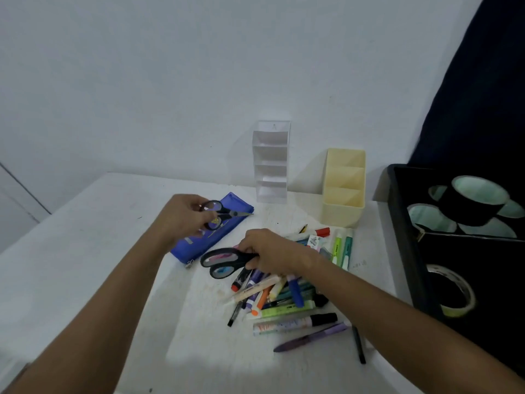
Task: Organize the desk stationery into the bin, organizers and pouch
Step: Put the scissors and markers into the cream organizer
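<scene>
At the centre of the head view, a white desk [85, 251] carries the stationery. The left hand [184, 214] grasps a small pair of black-handled scissors [220, 214] by the finger loops, blades pointing toward 3 o'clock, held over the far end of the blue pouch [210, 237]. The pouch lies flat on the desk, its long axis running from 7 o'clock to 1 o'clock, zipper pull at the near end.

The right hand [272, 251] grasps a larger pair of scissors [224, 261] near the pivot; its black-and-grey handles project toward 9 o'clock, and the blades are hidden under the hand. This hand sits above a loose pile of pens and markers [284, 297] lying crosswise on one another. At 6 o'clock from the pile lie a black-capped marker [312, 319], a purple pen [309, 338] and a thin black pen [358, 346].

At 12 o'clock from the pile, against the wall, stands a clear tiered organizer [271, 163]. Just beside it at 3 o'clock stands a cream organizer [343, 189] with three compartments; no contents are visible in them.

At 3 o'clock from the desk sits a black bin [403, 223]. It holds several rolls of black tape [474, 200] in the far section and one pale tape roll [454, 291] in the near section.
</scene>
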